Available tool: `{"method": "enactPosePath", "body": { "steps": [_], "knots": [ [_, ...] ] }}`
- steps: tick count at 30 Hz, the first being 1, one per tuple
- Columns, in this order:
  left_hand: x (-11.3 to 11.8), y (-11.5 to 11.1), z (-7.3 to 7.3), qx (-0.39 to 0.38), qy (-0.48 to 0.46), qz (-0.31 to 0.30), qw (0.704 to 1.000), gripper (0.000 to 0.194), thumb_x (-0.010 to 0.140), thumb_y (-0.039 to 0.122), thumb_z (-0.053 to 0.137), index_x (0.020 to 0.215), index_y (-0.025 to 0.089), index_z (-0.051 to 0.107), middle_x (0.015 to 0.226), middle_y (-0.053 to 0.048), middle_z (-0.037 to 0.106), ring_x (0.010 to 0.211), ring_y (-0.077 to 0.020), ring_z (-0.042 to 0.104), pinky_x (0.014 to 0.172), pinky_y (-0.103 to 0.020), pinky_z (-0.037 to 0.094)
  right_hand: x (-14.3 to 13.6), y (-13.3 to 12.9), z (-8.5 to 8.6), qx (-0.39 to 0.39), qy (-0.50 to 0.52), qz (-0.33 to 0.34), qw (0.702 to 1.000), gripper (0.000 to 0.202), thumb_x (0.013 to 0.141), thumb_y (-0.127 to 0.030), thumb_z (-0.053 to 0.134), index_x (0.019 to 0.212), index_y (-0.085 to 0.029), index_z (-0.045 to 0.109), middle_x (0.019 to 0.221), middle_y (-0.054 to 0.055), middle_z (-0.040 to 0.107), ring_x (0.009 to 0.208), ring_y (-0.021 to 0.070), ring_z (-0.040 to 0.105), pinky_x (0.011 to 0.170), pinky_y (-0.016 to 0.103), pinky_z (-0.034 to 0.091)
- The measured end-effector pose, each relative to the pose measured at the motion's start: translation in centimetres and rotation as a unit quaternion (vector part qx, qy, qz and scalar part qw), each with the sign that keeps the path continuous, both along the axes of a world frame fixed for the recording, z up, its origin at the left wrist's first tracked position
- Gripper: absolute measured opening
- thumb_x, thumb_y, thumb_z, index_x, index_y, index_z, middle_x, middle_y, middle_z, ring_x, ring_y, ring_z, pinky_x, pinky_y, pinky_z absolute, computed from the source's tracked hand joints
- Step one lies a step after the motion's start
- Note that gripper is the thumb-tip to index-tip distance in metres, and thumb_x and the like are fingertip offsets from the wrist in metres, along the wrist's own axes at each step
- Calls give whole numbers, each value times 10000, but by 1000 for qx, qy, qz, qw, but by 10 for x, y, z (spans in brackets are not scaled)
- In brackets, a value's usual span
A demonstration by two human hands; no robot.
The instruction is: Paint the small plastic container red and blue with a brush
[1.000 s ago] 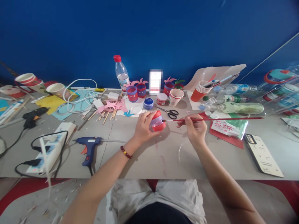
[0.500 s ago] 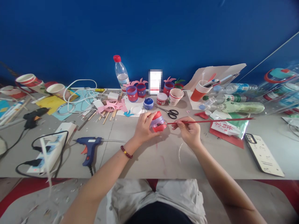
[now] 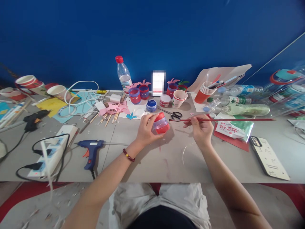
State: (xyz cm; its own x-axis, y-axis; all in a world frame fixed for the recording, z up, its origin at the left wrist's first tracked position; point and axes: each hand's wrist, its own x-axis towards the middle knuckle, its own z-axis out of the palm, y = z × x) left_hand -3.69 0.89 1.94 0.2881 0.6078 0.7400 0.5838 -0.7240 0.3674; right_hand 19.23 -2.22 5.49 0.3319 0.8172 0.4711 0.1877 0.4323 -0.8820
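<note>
A small cup painted in red and purple bands (image 3: pixel 161 123) is tilted on its side in my left hand (image 3: pixel 147 128), whose fingers wrap its left end. Between the fingers of my right hand (image 3: pixel 200 127) is a long thin paintbrush with a red handle (image 3: pixel 224 120), held nearly level. Its bristle tip points left, a little apart from the cup. Just behind the cup stand an open jar of blue paint (image 3: pixel 151 105) and a jar with a pale lid (image 3: pixel 165 100). Black-handled scissors (image 3: pixel 175 115) lie beyond the brush tip.
Several painted cups with paper leaves (image 3: pixel 135 95) line the back beside a red-capped bottle (image 3: pixel 123 74). On the left are a blue glue gun (image 3: pixel 91 152) and a power strip (image 3: pixel 54 149). A phone (image 3: pixel 269 158), a packet (image 3: pixel 234 128) and an orange cup of pens (image 3: pixel 203 93) are on the right.
My right hand has drawn the brush to the right, so its tip has come away from the cup's surface. The cup is turned slightly in my left hand, which otherwise stays in place.
</note>
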Motion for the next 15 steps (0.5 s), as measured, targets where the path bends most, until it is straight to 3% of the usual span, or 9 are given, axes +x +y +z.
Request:
{"method": "enactPosePath", "body": {
  "steps": [7,15],
  "knots": [
    [1,-2,0,-28,4,-3,1000,799,774,632,713,1403,216,449,1229,-128,544,1140,-285,556,999,-442,497,-8,-6,-1,-28,36,80,996,273,869,-441,693,790,-194,608,649,4,706,506,157,683,509,299,587],
    [1,-1,1,-37,-20,-26,999,821,755,641,726,1402,214,457,1251,-126,556,1166,-287,560,1016,-441,497,-12,-7,2,-14,-7,54,998,287,879,-461,672,778,-199,613,639,8,709,506,160,689,505,285,572]
  ]
}}
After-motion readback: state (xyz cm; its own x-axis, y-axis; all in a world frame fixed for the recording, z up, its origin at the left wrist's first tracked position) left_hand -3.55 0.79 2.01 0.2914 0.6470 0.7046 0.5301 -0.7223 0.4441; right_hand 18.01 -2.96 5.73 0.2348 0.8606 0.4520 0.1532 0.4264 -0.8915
